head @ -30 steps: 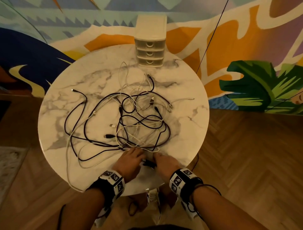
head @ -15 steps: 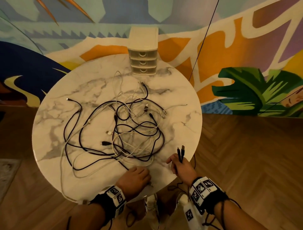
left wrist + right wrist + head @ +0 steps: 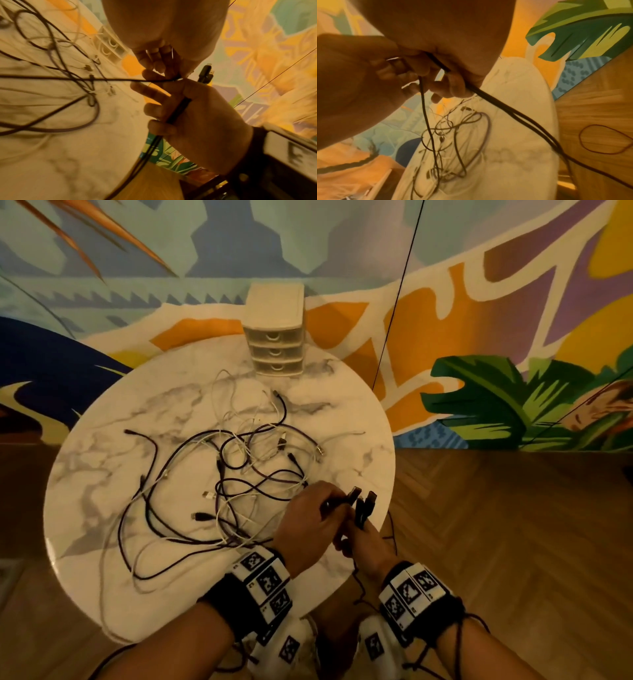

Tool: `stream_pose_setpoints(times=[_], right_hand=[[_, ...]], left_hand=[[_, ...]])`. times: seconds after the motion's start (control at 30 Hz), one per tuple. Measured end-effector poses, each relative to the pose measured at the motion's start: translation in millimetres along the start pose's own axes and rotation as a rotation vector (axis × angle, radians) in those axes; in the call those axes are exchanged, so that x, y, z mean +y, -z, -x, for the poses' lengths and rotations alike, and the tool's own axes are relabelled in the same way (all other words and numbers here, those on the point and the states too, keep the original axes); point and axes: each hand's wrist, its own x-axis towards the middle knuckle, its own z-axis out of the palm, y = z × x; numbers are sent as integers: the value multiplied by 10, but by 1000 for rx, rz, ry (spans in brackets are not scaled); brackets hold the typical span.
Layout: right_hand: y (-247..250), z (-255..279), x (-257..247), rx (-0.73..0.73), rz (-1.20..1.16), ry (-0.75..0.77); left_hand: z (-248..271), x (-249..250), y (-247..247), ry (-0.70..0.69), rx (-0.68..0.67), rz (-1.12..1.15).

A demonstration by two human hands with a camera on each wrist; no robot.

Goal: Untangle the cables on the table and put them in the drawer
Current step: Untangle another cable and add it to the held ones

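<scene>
A tangle of black and white cables (image 3: 239,474) lies in the middle of the round marble table (image 3: 102,474). Over the table's front right edge my right hand (image 3: 352,525) grips a doubled black cable (image 3: 366,506) with its two plugs pointing up; its two strands hang down off the edge (image 3: 513,115). Right beside it, my left hand (image 3: 334,505) pinches another black cable (image 3: 102,79) that runs taut back into the tangle. The two hands touch. A white three-drawer unit (image 3: 275,337) stands at the table's far edge, all drawers shut.
Some cable loops reach the table's left and front edges (image 3: 137,577). Wooden floor (image 3: 513,542) lies to the right, with a thin dark loop (image 3: 606,139) on it. A black cord (image 3: 394,302) hangs along the painted wall behind.
My right hand rose from the table's front with two plugs. My left hand left the table's front edge and came right to meet it, now pinching a black cable.
</scene>
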Motion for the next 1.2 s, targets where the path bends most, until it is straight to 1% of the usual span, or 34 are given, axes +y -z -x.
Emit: stream_pose_setpoints(times=[0.13,0.2,0.3,0.37,0.4,0.47,0.53,0.57,0.6,0.67,0.7,0.73,0.77,0.83,0.9,0.93,1.0,1.03,1.07,1.1,1.13,1.17,1.2], right_hand=[[148,115,-258,-40,-115,16],[191,166,-367,-56,-123,5],[225,192,-495,-82,-109,17],[232,174,-560,-38,-105,47],[252,165,-584,18,-108,73],[284,149,-653,78,-138,132],[325,81,-604,147,-154,173],[354,27,-538,196,-128,197],[374,7,-501,233,-109,218],[424,-68,-435,247,-152,271],[461,-86,-440,250,-225,271],[494,-97,-468,243,-336,235],[540,-102,-521,202,-481,185],[672,-74,-634,104,-750,121],[806,-49,-722,100,-875,140],[855,-52,-751,102,-892,167],[923,-72,-776,132,-872,223],[942,-87,-790,159,-849,251],[965,-97,-803,186,-825,283],[986,-103,-834,215,-802,318],[1016,-91,-870,245,-782,350],[1055,-90,-904,273,-764,379],[1107,-80,-936,293,-746,398]], left_hand=[[-36,295,-33,-46,-8,84],[-50,336,-46,-56,19,89],[-75,365,-79,-143,64,52],[-78,360,-103,-170,60,64],[-69,343,-120,-165,65,85],[-37,309,-129,-111,47,150],[3,252,-144,-34,-22,183],[20,196,-161,6,-68,161],[40,125,-182,48,-127,117],[89,-64,-217,142,-289,-8],[136,-179,-218,186,-367,-46],[188,-313,-186,215,-415,-88],[229,-462,-123,218,-430,-146],[285,-760,111,238,-388,-280],[290,-1041,404,334,-317,-411],[267,-1145,549,400,-252,-434],[191,-1179,752,502,-64,-353],[144,-1067,778,521,21,-249],[108,-886,755,539,41,-90],[79,-671,685,564,-10,113],[65,-434,552,593,-117,319],[70,-244,396,623,-265,471],[106,-97,190,646,-431,562]])
